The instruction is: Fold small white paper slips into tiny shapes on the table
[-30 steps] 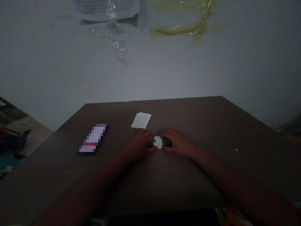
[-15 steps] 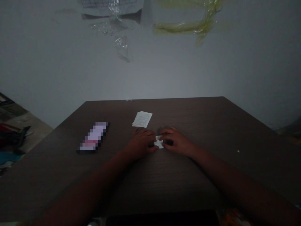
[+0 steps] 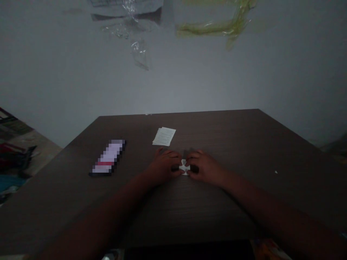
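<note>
A small piece of printed white paper (image 3: 184,168) lies on the dark wooden table between my two hands. My left hand (image 3: 166,164) has its thumb and fingers curved onto the paper's left side. From the right, my right hand (image 3: 202,166) grips the opposite side with thumb and fingertips. The fingers cover both side edges of the paper, so whether it is folded I cannot tell. Just beyond my left hand rests a small stack of printed paper sheets (image 3: 164,137), slightly fanned.
A phone (image 3: 108,157) with a lit, pixelated screen lies on the left of the table (image 3: 233,133). A tiny white scrap (image 3: 276,172) is at the right. Behind the table rises a wall (image 3: 206,79) with clear and yellow tape on it.
Both hands have shifted slightly toward me, and the paper between them with them. The fingertips are closer together across it. The stack and phone stay put.
</note>
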Action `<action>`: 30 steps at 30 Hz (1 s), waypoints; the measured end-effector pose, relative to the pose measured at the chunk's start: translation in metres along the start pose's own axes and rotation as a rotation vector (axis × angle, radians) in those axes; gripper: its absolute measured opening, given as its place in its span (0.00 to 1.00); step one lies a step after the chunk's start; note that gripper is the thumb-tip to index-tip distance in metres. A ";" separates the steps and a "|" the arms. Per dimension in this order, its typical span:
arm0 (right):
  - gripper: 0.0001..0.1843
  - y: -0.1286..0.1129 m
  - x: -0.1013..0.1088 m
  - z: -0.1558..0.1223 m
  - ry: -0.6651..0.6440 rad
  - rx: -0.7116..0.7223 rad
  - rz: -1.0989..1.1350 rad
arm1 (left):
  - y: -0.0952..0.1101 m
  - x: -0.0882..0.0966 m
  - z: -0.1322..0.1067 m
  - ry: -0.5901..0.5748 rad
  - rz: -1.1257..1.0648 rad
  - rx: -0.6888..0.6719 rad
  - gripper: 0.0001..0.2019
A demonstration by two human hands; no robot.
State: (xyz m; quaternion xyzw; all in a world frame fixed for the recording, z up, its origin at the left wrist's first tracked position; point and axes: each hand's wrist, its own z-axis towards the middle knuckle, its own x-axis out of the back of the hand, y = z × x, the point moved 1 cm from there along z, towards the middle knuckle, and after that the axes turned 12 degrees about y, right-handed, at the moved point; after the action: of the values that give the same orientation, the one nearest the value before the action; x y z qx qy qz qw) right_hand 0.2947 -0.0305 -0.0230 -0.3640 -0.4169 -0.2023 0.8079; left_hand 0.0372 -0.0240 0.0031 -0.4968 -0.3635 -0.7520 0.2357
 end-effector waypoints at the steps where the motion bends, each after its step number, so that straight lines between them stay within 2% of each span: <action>1: 0.10 0.002 0.000 0.002 0.003 -0.003 0.007 | 0.001 0.001 0.000 -0.007 0.003 0.015 0.11; 3: 0.07 0.005 0.000 0.005 0.010 -0.011 0.013 | 0.004 0.003 0.000 -0.019 0.006 0.041 0.10; 9: 0.08 0.013 0.001 0.015 0.029 -0.058 -0.004 | 0.008 0.004 0.001 -0.047 0.010 0.073 0.09; 18: 0.07 0.014 0.005 0.017 0.022 -0.085 -0.049 | 0.002 0.001 0.001 -0.014 0.029 0.054 0.08; 20: 0.06 0.010 0.007 0.012 0.020 -0.072 -0.062 | 0.002 0.001 0.000 -0.008 0.040 0.036 0.11; 23: 0.13 0.003 0.006 0.003 0.020 -0.079 -0.068 | 0.001 0.001 -0.001 -0.016 0.051 0.024 0.18; 25: 0.13 0.001 0.005 0.000 0.000 -0.070 -0.055 | 0.001 0.001 -0.002 -0.027 0.052 0.012 0.21; 30: 0.11 0.007 0.002 0.005 0.036 -0.165 -0.042 | -0.001 -0.001 -0.001 -0.048 0.071 0.006 0.19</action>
State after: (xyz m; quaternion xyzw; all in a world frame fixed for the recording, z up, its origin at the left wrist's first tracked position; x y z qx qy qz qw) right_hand 0.2978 -0.0220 -0.0221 -0.4166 -0.3917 -0.2594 0.7783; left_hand 0.0360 -0.0238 0.0016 -0.5265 -0.3536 -0.7299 0.2550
